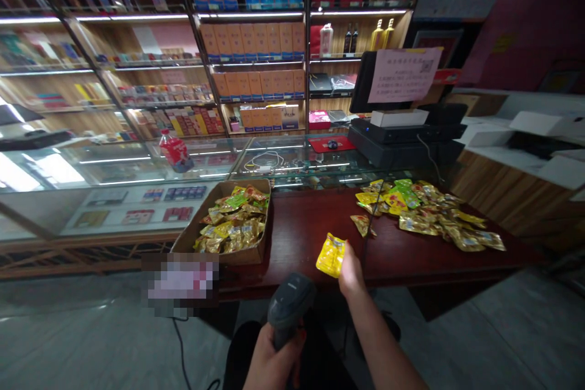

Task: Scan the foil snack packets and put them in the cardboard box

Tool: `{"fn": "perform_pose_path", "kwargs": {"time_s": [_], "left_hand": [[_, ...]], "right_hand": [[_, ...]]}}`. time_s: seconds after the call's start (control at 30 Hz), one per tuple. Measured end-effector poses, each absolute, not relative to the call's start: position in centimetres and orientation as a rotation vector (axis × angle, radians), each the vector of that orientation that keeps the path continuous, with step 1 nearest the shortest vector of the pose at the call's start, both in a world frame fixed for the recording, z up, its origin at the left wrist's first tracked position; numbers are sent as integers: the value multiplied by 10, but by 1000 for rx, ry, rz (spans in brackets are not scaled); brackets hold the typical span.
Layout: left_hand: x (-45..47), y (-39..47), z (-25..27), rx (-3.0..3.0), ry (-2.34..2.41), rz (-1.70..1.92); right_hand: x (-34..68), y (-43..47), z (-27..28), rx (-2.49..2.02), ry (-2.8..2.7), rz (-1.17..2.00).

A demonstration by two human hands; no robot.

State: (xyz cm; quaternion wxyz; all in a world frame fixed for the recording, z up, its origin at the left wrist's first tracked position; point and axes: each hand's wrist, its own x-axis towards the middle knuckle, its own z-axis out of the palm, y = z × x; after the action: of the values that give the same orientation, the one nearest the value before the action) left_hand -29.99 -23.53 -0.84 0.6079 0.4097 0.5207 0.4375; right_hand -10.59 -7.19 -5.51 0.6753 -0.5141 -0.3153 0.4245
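Observation:
My left hand (278, 353) is wrapped round the handle of a dark grey barcode scanner (291, 298), whose head rises near the table's front edge. In my right hand (351, 271) is a small yellow snack packet (331, 255), gripped by its right side above the dark red table (301, 219). Left of the packet stands an open cardboard box (264, 250) filled with gold, yellow and green packets. To the right lies a loose pile of similar packets (425, 213). A single gold packet (362, 225) sits apart from that pile, nearer to my right hand.
Behind the table runs a glass display counter (214, 158) with a red-labelled bottle (173, 151) on it. A monitor (363, 82) with a paper notice stands at the back right, beside a mouse (333, 144) on a red mat. Shelves of boxes line the wall. A cable hangs at lower left.

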Motion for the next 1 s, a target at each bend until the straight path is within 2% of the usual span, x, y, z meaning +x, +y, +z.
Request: {"fn": "perform_pose_path", "kwargs": {"time_s": [0.2,0.37,0.53,1.0], "left_hand": [[-294,-241,28,1012,1300,1052],[-290,-245,55,1052,1327,1009],[-291,-244,59,1078,1348,986],[-295,-245,68,927,1331,998]], "right_hand": [[-113,-86,-42,-965,-559,1146],[-118,-106,-26,-961,-815,1002],[-123,-115,-17,-1056,-979,868],[-135,-124,-1,-1031,-799,1111]]}}
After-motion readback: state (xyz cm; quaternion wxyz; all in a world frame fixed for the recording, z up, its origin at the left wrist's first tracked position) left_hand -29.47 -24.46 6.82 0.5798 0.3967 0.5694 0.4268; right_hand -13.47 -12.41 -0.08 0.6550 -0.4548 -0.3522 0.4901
